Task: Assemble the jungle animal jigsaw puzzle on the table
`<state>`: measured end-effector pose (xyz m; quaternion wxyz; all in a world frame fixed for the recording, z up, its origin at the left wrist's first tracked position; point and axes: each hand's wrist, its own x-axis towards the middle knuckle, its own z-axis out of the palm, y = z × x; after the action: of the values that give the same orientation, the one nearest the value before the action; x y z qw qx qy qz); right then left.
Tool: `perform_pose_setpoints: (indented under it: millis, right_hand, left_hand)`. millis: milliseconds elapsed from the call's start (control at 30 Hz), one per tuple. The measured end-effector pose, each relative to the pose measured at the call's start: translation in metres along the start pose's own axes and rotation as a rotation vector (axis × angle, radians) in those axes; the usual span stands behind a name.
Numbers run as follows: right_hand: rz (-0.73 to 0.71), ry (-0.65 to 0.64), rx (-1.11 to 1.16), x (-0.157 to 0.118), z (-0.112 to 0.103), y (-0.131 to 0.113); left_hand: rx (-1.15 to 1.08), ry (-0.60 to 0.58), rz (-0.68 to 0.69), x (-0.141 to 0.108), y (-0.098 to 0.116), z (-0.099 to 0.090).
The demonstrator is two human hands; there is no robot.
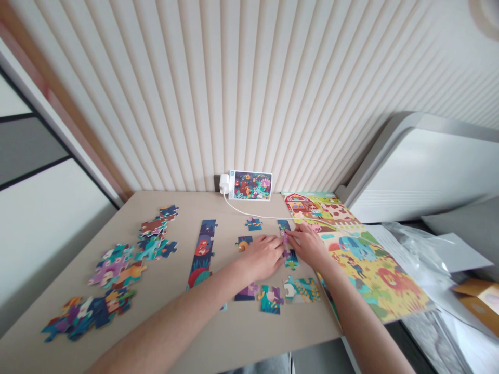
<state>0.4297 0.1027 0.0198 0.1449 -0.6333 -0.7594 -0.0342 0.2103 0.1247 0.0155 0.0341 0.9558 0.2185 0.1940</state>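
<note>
A column of jigsaw pieces runs down the right part of the table, and both my hands meet at a pink-purple puzzle piece (284, 236) in it. My right hand (309, 244) pinches this piece at its right side. My left hand (267, 254) has its fingers curled together at the piece's left and lower edge, partly covering it. Below them lies a dark blue-green piece (290, 259), and a blue piece (284, 224) sits above. An orange snail piece (244, 243) lies left of my left hand. A joined strip of pieces (203, 246) stands farther left, its lower end behind my left forearm.
Piles of loose pieces (113, 265) cover the table's left side. More pieces (271, 299) lie near the front. A reference picture card (251, 186) leans at the back beside a white charger (224, 183), whose cable crosses the table. Two picture boards (374, 275) overlap at right.
</note>
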Motion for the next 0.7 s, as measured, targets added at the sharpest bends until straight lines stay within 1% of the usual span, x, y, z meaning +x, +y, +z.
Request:
perform_pose_setpoints:
  millis: [133,200,300,567,700]
  right_hand:
    - [-0.028,-0.023,-0.114,0.000,-0.006,-0.007]
    - [-0.044,-0.022,-0.120,0.000,-0.007,-0.010]
    - [-0.044,-0.008,-0.076,-0.001,-0.007,-0.010]
    - [-0.017,0.031,0.042,-0.002,0.003,0.003]
    - [-0.015,0.027,0.080,-0.002,0.003,0.005]
  left_hand:
    - [-0.001,-0.010,-0.001,0.001,0.001,0.000]
    - [-0.001,-0.007,-0.006,0.002,0.001,0.001]
    - [0.006,-0.003,-0.002,0.002,0.001,0.001]
    - [0.033,-0.006,-0.004,0.000,0.003,-0.002]
    - [0.039,-0.001,-0.007,0.000,0.003,-0.002]
